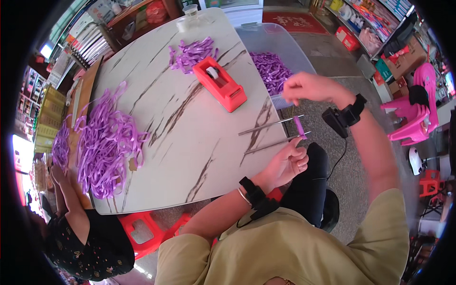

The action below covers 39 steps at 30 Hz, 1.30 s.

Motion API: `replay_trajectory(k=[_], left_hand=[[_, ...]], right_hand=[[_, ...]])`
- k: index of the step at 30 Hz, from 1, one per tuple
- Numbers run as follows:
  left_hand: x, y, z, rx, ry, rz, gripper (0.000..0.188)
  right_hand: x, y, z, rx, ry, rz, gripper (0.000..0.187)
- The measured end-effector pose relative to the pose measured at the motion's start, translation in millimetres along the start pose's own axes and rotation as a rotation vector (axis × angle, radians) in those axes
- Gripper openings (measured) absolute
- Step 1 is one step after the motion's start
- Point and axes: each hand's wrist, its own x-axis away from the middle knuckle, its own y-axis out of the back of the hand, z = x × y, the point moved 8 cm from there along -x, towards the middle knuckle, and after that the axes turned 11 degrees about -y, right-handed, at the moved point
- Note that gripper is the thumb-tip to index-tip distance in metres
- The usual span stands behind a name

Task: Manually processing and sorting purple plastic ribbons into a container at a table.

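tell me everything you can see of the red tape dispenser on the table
The tape dispenser is bright red, long and blocky, and looks like plastic. Its well, open at the top, holds a white core; any tape on it is too small to tell. It sits slantwise on the marble-patterned table, its far end pointing away and leftward, right by a purple ribbon heap; whether they touch is unclear. Neither the left hand nor right hand touches it.

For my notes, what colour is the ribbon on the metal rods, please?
The ribbon is purple, clearest in the head view.
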Motion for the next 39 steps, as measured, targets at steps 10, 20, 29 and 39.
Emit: replay_trajectory(k=[10,20,29,39], left_hand=[[0,-1,2,-0.031,0.009,0.015,0.047],[1,-1,1,-0.054,0.012,-0.002,0.041],[0,-1,2,-0.019,0.006,-0.010,0.035],[3,-1,1,0.008,-0.010,-0.017,0.037]], right_hand=[[24,-35,-51,0.497,-0.231,0.249,0.028],[20,-37,-37,1.134,-0.232,-0.102,0.021],[21,-23,-47,0.999,-0.252,-0.101,0.030],[51,-8,-68,0.764,-0.088,-0.461,0.041]])
